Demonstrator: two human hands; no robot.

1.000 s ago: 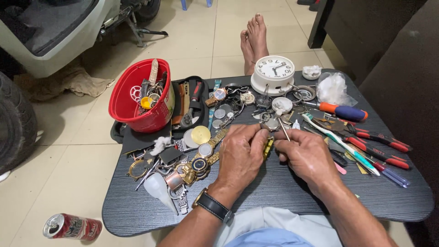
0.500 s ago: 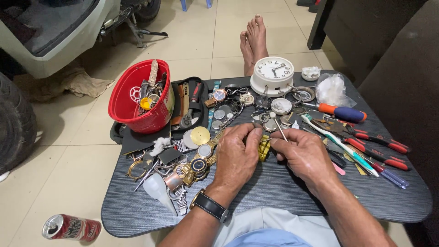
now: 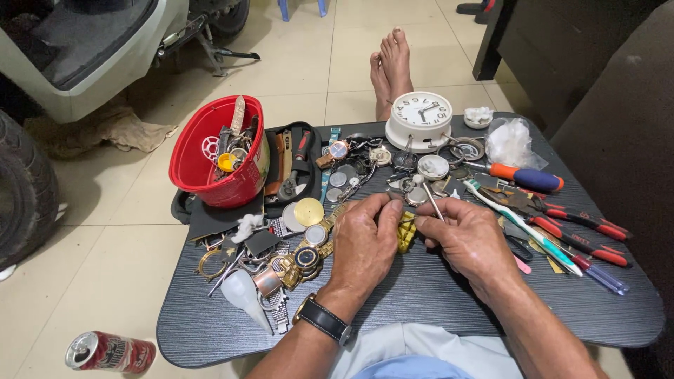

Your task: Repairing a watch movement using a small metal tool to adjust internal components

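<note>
Gold-coloured item: small yellow metal watch band piece (image 3: 406, 235), held just above the dark worktop (image 3: 421, 309), between both hands.
Left hand (image 3: 365, 245): grip pinching the gold piece from its left side, fingertips pressed together on it; black wristwatch on the wrist.
Right hand (image 3: 472, 238): grip pinching a thin metal tool (image 3: 433, 202), its lower end meeting the gold piece at the top edge.
Progress, as judged: tool is applied to the piece and both hands are engaged; the piece looks intact, so the work on it appears under way, not finished.
Left of hands: heap of watches and bracelets (image 3: 295, 256), 1 gold disc (image 3: 309, 211), red plastic tub (image 3: 217, 151) of parts.
Behind hands: white round clock (image 3: 421, 119), loose watch cases.
Right of hands: orange-handled screwdriver (image 3: 523, 175), red-handled pliers (image 3: 583, 224), toothbrush (image 3: 519, 221).
Floor: 1 red drink can (image 3: 109, 351), lying on its side.
</note>
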